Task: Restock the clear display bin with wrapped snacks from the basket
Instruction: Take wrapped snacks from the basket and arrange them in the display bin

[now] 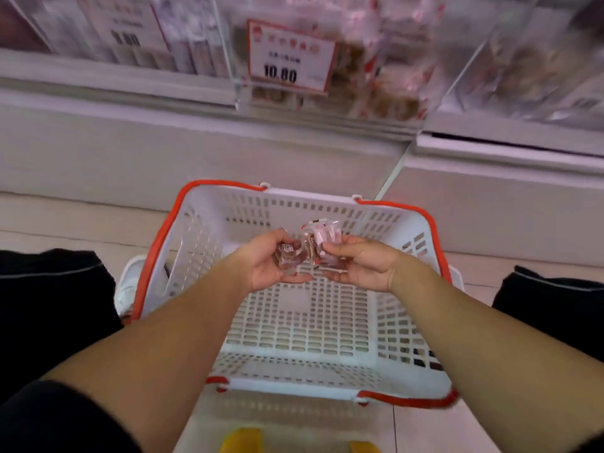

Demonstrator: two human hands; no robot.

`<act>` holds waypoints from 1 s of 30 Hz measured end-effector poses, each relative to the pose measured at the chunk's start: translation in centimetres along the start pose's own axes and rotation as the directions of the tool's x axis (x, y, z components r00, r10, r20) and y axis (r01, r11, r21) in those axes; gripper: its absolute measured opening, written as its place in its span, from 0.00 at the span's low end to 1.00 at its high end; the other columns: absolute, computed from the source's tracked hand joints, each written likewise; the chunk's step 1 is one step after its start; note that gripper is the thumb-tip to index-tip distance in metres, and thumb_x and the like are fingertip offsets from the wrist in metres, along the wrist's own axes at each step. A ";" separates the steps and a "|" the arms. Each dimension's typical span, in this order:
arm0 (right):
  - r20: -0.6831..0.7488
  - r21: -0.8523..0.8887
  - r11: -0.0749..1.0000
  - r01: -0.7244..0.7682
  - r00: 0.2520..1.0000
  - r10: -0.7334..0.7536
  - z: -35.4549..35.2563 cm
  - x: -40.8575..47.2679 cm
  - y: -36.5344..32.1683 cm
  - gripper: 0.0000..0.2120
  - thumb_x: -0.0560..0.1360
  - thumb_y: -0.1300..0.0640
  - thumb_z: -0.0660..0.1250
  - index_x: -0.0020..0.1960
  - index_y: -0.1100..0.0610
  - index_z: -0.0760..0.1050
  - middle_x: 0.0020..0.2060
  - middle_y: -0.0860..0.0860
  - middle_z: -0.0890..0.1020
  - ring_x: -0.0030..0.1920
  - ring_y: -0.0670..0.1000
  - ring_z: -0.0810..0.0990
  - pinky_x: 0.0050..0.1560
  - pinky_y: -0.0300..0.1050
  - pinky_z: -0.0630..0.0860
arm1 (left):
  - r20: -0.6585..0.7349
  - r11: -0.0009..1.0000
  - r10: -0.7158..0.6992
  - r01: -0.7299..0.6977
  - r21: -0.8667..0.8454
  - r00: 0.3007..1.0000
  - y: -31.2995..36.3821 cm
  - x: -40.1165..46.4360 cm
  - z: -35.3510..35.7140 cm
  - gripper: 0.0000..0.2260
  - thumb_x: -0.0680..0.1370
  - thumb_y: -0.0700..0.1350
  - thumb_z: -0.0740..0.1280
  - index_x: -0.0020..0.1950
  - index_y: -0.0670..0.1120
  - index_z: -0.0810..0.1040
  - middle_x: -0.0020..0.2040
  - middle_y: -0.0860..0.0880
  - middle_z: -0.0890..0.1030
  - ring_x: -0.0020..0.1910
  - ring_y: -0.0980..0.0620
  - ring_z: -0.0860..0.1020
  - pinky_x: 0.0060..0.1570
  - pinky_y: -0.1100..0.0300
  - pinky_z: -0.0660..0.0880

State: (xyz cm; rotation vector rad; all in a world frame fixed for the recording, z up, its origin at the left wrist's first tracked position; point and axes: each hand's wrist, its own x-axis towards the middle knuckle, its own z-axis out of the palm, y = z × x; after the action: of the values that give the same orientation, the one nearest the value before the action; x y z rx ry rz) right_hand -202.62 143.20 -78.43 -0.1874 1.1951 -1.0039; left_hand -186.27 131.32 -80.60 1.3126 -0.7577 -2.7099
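A white plastic basket (392, 380) with a red rim sits on the floor in front of me; its bottom shows no snacks. My left hand (271, 273) holds a clear-wrapped brown snack (289, 253) above the basket. Beside it, my right hand (362, 266) grips a small bunch of wrapped snacks (318, 238) with pink and white wrapping. The two hands nearly touch. Above, on the shelf, stands the clear display bin (376, 86) with wrapped snacks inside and a red-framed price tag (289, 57) reading 10.80 on its front.
More clear bins stand left (130, 34) and right (539, 60) of the target bin on a white shelf (196, 138). My knees in dark trousers flank the basket. A white shoe (129, 286) sits by the basket's left side. Something yellow (242, 439) lies at the bottom edge.
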 end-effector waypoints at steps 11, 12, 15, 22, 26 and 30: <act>0.100 -0.295 0.839 0.458 0.888 -0.449 10.0 -15.6 -13.2 0.11 0.68 0.59 0.73 0.51 0.55 0.81 0.41 0.51 0.85 0.39 0.45 0.82 0.39 0.36 0.79 | 0.341 0.862 0.210 -0.338 0.378 0.916 10.8 -17.2 12.0 0.12 0.64 0.41 0.76 0.47 0.44 0.86 0.44 0.45 0.84 0.38 0.53 0.81 0.36 0.61 0.81; 0.124 -0.298 0.816 0.495 0.868 -0.481 10.7 -16.5 -14.3 0.12 0.68 0.59 0.72 0.51 0.55 0.81 0.42 0.51 0.85 0.39 0.45 0.83 0.40 0.36 0.80 | 0.353 0.826 0.263 -0.399 0.399 0.898 11.5 -18.3 13.0 0.14 0.63 0.45 0.77 0.49 0.46 0.86 0.46 0.45 0.83 0.39 0.54 0.80 0.35 0.63 0.79; 0.147 -0.304 0.771 0.559 0.827 -0.542 12.0 -17.5 -16.8 0.07 0.75 0.63 0.68 0.52 0.58 0.80 0.43 0.52 0.86 0.42 0.46 0.85 0.46 0.38 0.82 | 0.320 0.738 0.418 -0.523 0.426 0.850 13.1 -19.9 15.0 0.20 0.65 0.50 0.73 0.55 0.45 0.83 0.48 0.44 0.78 0.37 0.55 0.74 0.30 0.65 0.75; 0.117 -0.452 0.623 0.639 0.734 -0.669 11.1 -16.7 -19.9 0.12 0.75 0.66 0.69 0.58 0.57 0.79 0.48 0.54 0.86 0.47 0.51 0.86 0.45 0.45 0.83 | 0.313 0.860 0.314 -0.408 0.306 0.896 16.2 -19.2 14.8 0.14 0.70 0.52 0.71 0.51 0.47 0.85 0.48 0.46 0.84 0.41 0.50 0.83 0.42 0.47 0.81; 0.275 -0.769 0.284 0.573 0.697 -0.662 9.7 -18.5 -22.1 0.22 0.62 0.65 0.80 0.53 0.53 0.78 0.44 0.53 0.84 0.44 0.54 0.85 0.47 0.52 0.84 | 0.295 0.887 0.242 -0.334 0.319 0.924 17.5 -19.1 15.2 0.23 0.68 0.53 0.72 0.58 0.43 0.80 0.49 0.41 0.84 0.42 0.45 0.85 0.32 0.54 0.82; 0.398 -0.757 0.226 0.614 0.707 -0.585 9.6 -18.7 -21.4 0.16 0.61 0.62 0.81 0.47 0.53 0.83 0.43 0.54 0.87 0.44 0.55 0.87 0.49 0.52 0.84 | 0.345 0.782 0.154 -0.328 0.530 0.926 17.2 -19.1 15.0 0.23 0.64 0.57 0.74 0.54 0.44 0.85 0.46 0.44 0.85 0.35 0.52 0.84 0.25 0.63 0.78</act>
State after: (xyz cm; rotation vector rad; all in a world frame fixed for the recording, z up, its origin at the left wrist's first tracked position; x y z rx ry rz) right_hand -206.58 140.95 -48.80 -1.6216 1.5565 -0.9314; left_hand -188.23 126.88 -51.18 0.7827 -1.7655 -2.5619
